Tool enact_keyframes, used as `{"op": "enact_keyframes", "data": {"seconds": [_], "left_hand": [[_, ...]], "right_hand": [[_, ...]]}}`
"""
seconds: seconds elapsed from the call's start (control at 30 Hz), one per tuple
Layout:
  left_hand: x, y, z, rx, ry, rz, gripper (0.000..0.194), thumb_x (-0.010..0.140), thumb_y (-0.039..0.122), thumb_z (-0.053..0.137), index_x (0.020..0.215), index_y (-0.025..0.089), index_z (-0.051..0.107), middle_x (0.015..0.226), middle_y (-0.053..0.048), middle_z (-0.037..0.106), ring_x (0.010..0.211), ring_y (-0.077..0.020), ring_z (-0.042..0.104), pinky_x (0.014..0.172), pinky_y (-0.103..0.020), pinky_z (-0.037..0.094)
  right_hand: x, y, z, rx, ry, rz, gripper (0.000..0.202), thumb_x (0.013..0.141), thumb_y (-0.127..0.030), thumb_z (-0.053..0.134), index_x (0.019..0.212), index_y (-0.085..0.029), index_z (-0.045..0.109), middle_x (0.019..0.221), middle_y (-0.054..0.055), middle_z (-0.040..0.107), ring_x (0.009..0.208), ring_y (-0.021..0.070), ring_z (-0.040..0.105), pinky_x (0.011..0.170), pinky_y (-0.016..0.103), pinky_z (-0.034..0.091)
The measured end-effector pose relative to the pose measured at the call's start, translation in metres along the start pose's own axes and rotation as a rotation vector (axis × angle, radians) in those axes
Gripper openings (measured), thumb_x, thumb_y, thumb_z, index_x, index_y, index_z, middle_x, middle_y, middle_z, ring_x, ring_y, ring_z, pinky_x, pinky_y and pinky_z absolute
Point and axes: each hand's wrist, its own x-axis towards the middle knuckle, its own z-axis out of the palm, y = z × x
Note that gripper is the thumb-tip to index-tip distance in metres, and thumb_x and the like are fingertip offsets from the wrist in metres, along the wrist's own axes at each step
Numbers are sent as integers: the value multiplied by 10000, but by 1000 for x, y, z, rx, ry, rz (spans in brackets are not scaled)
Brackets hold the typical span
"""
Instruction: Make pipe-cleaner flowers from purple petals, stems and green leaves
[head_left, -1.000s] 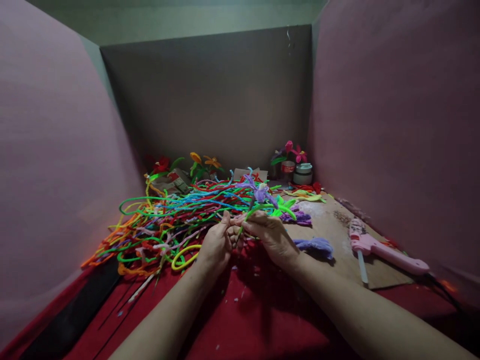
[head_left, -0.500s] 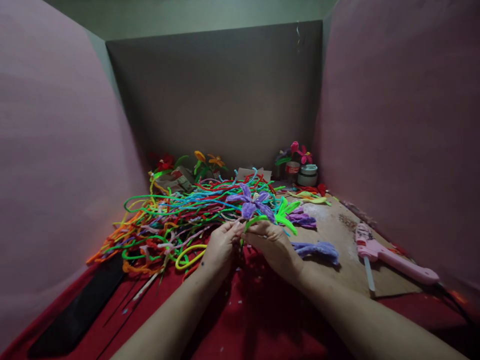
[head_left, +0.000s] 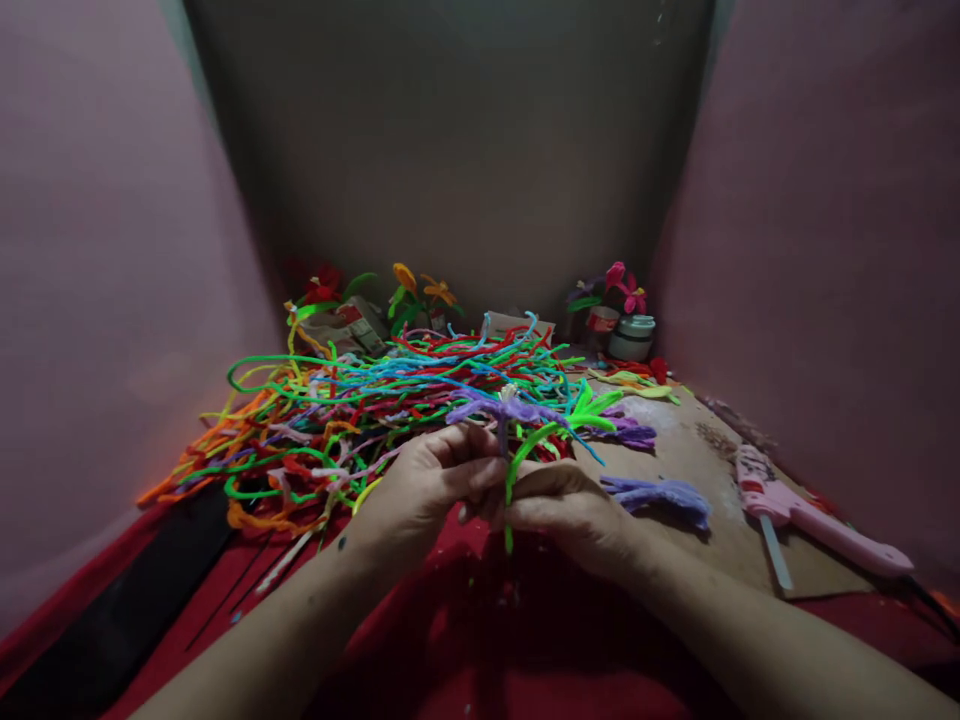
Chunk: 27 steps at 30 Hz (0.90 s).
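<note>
Your surface [head_left: 465, 650] is covered in red cloth and stands between pink walls, with a dark panel [head_left: 450, 150] across the back; a heap of fuzzy, many-coloured stems [head_left: 420, 380] fills the middle and left of it, and a long black object [head_left: 135, 600] lies at the near left; on your right is a brown board [head_left: 667, 460] with a pink glue gun [head_left: 825, 525] and a blue-purple bundle [head_left: 660, 498], a darker purple bundle [head_left: 634, 433] lying just beyond; at the back you have red, orange and pink fuzzy flowers, and a lidded jar [head_left: 631, 338] beside a small cup [head_left: 602, 320]

Both your forearms reach in from the near edge and angle towards each other, so your hands meet low in front of the heap; your left hand [head_left: 431, 470] comes from the left with its fingers curled, your right hand [head_left: 574, 510] from the right with its fingers bent inward

Your left hand is closed in a pinch, thumb against fingers, on the stem beneath the purple flower [head_left: 517, 408], which sits just above your fingertips; your right hand is also nearly closed, its thumb and fingers at the bright green piece [head_left: 517, 465], which arches up beside the flower and hangs down below your fingers
</note>
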Motion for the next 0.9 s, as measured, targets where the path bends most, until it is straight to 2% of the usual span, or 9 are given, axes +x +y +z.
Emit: {"op": "enact_keyframes", "data": {"seconds": [0.1, 0.4, 0.5, 0.6, 0.67, 0.8, 0.9], "left_hand": [[-3, 2, 0, 50, -17, -18, 146, 663, 236, 706, 739, 150, 616, 659, 3, 560, 591, -100, 496, 608, -231, 413], [-8, 6, 13, 66, 91, 31, 196, 561, 228, 756, 686, 144, 631, 634, -12, 588, 633, -146, 542, 622, -260, 447], [-8, 9, 15, 93, 101, 27, 203, 548, 226, 763, 671, 143, 624, 617, -7, 586, 619, -143, 542, 595, -248, 437], [-6, 11, 15, 81, 101, 28, 216, 581, 242, 752, 717, 146, 616, 637, 1, 590, 578, -112, 528, 550, -219, 413], [-3, 12, 14, 52, 142, 47, 222, 627, 269, 727, 776, 162, 603, 658, 14, 588, 533, -79, 504, 500, -188, 378], [3, 6, 13, 76, 295, 93, 206, 687, 312, 677, 793, 165, 579, 681, 21, 583, 514, -53, 484, 490, -168, 363], [1, -4, 18, 246, 272, 113, 206, 690, 306, 671, 807, 162, 580, 724, 4, 602, 611, -93, 537, 572, -200, 412]], "right_hand": [[-1, 1, -2, -21, 3, 49, 149, 709, -224, 674, 844, -234, 737, 797, 1, 661, 785, 152, 586, 763, 286, 443], [-1, -10, 2, -133, 38, 73, 44, 661, -210, 703, 629, -225, 729, 618, -26, 586, 601, 116, 504, 629, 256, 416], [-1, -8, 3, -124, 32, 80, 27, 654, -209, 708, 637, -217, 727, 622, -29, 577, 607, 120, 518, 652, 265, 421], [-1, -6, 3, -85, 48, 10, 73, 681, -225, 688, 734, -222, 737, 746, -7, 624, 742, 148, 546, 752, 286, 419], [0, -5, 2, -4, 108, -41, 108, 708, -237, 659, 783, -219, 735, 812, 9, 638, 782, 155, 537, 767, 293, 412], [5, -2, -4, 54, 316, -124, 124, 722, -272, 645, 794, -202, 718, 814, 20, 625, 693, 134, 490, 623, 260, 388], [7, -3, -7, 47, 401, -147, 103, 726, -296, 643, 745, -204, 687, 811, 13, 614, 713, 141, 504, 640, 268, 390]]}}
